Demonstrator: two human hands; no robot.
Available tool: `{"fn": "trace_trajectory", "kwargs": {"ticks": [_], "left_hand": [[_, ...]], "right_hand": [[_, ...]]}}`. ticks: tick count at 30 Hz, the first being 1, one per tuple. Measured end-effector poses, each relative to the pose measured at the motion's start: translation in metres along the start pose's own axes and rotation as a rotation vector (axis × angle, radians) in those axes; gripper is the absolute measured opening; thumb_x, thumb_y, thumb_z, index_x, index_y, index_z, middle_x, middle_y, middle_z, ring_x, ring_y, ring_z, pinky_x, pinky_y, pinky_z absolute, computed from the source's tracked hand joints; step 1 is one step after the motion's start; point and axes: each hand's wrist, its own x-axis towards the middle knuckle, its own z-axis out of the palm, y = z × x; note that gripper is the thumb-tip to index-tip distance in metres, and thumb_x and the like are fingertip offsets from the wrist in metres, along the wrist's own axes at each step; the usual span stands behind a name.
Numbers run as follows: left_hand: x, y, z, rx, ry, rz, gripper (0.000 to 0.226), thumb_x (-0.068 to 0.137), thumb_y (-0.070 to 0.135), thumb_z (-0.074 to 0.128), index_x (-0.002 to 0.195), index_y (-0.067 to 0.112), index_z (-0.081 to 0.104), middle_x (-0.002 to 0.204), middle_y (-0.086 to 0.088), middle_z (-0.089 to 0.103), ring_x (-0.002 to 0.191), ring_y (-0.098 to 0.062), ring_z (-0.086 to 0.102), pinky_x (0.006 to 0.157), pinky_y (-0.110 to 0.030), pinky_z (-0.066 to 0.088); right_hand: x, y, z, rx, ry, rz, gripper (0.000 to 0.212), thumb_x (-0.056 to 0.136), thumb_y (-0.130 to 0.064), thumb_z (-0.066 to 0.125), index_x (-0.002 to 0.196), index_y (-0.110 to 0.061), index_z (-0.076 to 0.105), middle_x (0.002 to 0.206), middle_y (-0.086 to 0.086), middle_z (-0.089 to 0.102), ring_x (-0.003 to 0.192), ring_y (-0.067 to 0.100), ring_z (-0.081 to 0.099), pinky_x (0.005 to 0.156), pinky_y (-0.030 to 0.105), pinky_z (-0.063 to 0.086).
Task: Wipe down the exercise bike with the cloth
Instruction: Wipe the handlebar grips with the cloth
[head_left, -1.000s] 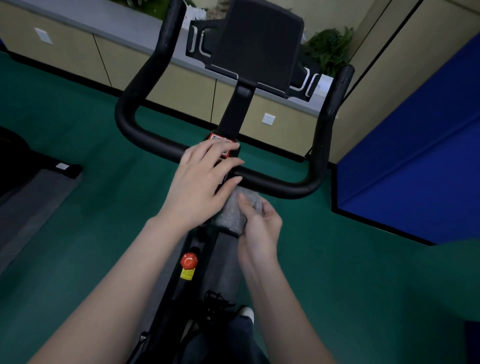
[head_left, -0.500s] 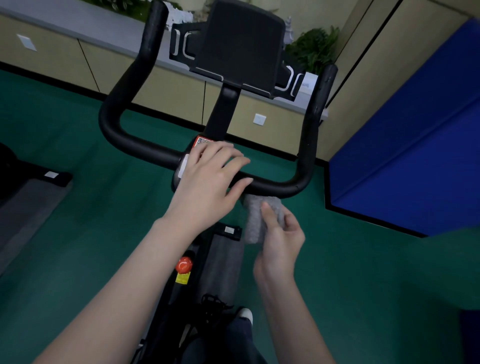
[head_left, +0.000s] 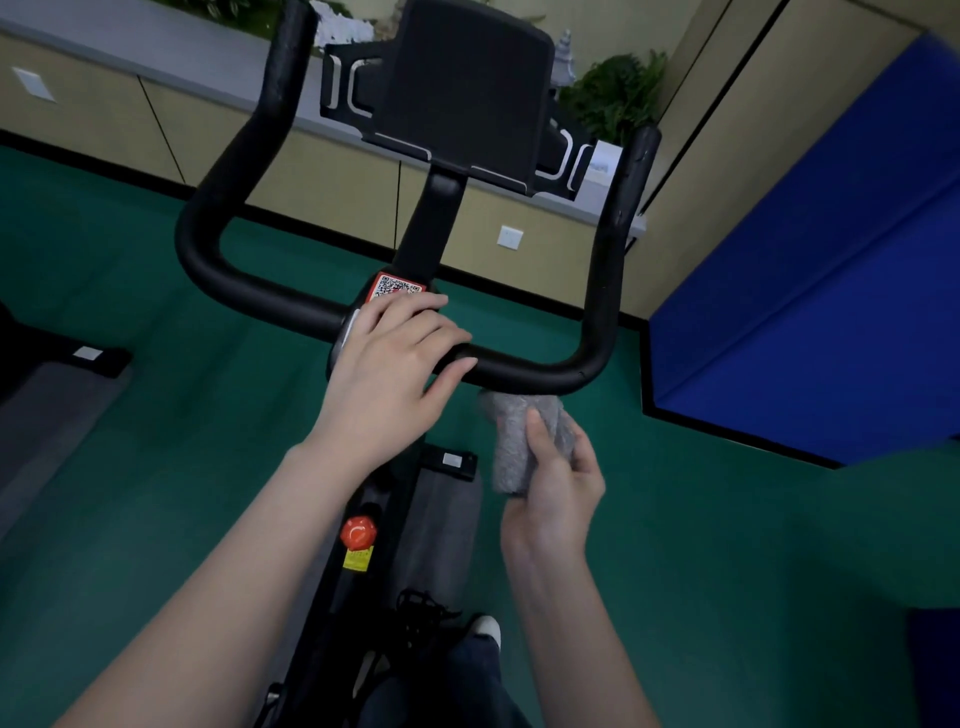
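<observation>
cloth (head_left: 524, 441) shifted right under handlebar (head_left: 535, 371), green floor (head_left: 727, 519)

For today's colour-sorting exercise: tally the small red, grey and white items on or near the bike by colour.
Red: 2, round red knob, red-bordered QR sticker
Grey: 1, fuzzy grey cloth
White: 2, white wall plates
Total: 5
</observation>
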Motion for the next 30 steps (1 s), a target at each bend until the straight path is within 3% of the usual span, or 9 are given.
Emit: {"fn": "trace_trajectory", "kwargs": {"ticks": [3, 7, 10, 14, 19, 22, 27, 30], "left_hand": [[0.000, 0.000, 0.001, -0.001, 0.009, 0.001, 0.026, 0.090, 0.033, 0.058, 0.102, 0.013, 0.071, 0.100, 0.005, 0.069, 0.119, -0.019, 0.054, 0.105, -0.032, 0.026], [0.000, -0.001, 0.003, 0.010, 0.031, 0.004, 0.026, 0.090, 0.034, 0.058, 0.100, 0.014, 0.071, 0.099, 0.006, 0.070, 0.118, -0.019, 0.055, 0.104, -0.033, 0.028], [-0.001, -0.002, 0.004, 0.012, 0.042, 0.007, 0.025, 0.089, 0.034, 0.059, 0.099, 0.014, 0.071, 0.098, 0.006, 0.069, 0.117, -0.019, 0.055, 0.105, -0.032, 0.028], [-0.001, -0.002, 0.006, 0.017, 0.048, 0.017, 0.025, 0.090, 0.034, 0.059, 0.100, 0.014, 0.070, 0.098, 0.006, 0.069, 0.118, -0.019, 0.055, 0.105, -0.032, 0.027], [0.000, -0.002, 0.006, 0.022, 0.063, 0.023, 0.025, 0.090, 0.034, 0.060, 0.100, 0.014, 0.071, 0.098, 0.005, 0.069, 0.117, -0.019, 0.055, 0.105, -0.032, 0.028], [-0.001, -0.001, 0.007, 0.022, 0.066, 0.013, 0.025, 0.089, 0.034, 0.060, 0.099, 0.014, 0.071, 0.097, 0.005, 0.069, 0.117, -0.019, 0.055, 0.105, -0.032, 0.028], [-0.001, -0.001, 0.007, 0.027, 0.062, 0.014, 0.026, 0.089, 0.035, 0.059, 0.099, 0.014, 0.071, 0.097, 0.005, 0.069, 0.117, -0.019, 0.055, 0.104, -0.032, 0.027], [-0.001, -0.001, 0.007, 0.025, 0.065, 0.011, 0.026, 0.089, 0.034, 0.060, 0.099, 0.013, 0.071, 0.096, 0.004, 0.069, 0.116, -0.020, 0.055, 0.104, -0.031, 0.027]], "right_hand": [[0.010, -0.014, -0.010, -0.052, 0.044, -0.167, 0.017, 0.086, 0.005, 0.064, 0.094, -0.009, 0.068, 0.085, 0.000, 0.074, 0.083, 0.012, 0.070, 0.071, 0.019, 0.055], [0.012, -0.012, -0.009, -0.290, 0.078, -0.357, 0.019, 0.086, 0.000, 0.066, 0.103, -0.008, 0.069, 0.102, 0.011, 0.071, 0.099, 0.024, 0.068, 0.089, 0.036, 0.056], [0.010, -0.007, -0.010, -0.466, 0.078, -0.460, 0.020, 0.084, -0.003, 0.070, 0.099, -0.017, 0.069, 0.105, 0.013, 0.068, 0.101, 0.024, 0.066, 0.093, 0.042, 0.053], [0.013, -0.020, -0.008, -0.548, 0.065, -0.647, 0.032, 0.083, 0.001, 0.069, 0.093, -0.029, 0.066, 0.106, 0.007, 0.066, 0.100, 0.015, 0.064, 0.089, 0.021, 0.052], [0.025, -0.030, -0.006, -0.690, -0.016, -0.816, 0.027, 0.083, 0.002, 0.068, 0.105, -0.013, 0.070, 0.105, -0.001, 0.067, 0.104, 0.020, 0.062, 0.091, 0.024, 0.050], [0.021, -0.023, -0.008, -0.801, -0.073, -0.906, 0.026, 0.082, 0.001, 0.070, 0.104, -0.013, 0.071, 0.105, -0.010, 0.064, 0.106, 0.018, 0.057, 0.089, 0.008, 0.042], [0.040, -0.055, -0.010, -1.083, -0.234, -1.029, 0.023, 0.084, 0.001, 0.069, 0.104, -0.007, 0.072, 0.101, -0.007, 0.063, 0.098, 0.019, 0.054, 0.083, 0.001, 0.035], [0.050, -0.075, -0.002, -1.220, -0.279, -1.035, 0.019, 0.086, -0.001, 0.066, 0.103, -0.008, 0.072, 0.098, -0.005, 0.065, 0.095, 0.019, 0.052, 0.077, 0.006, 0.036]]}}
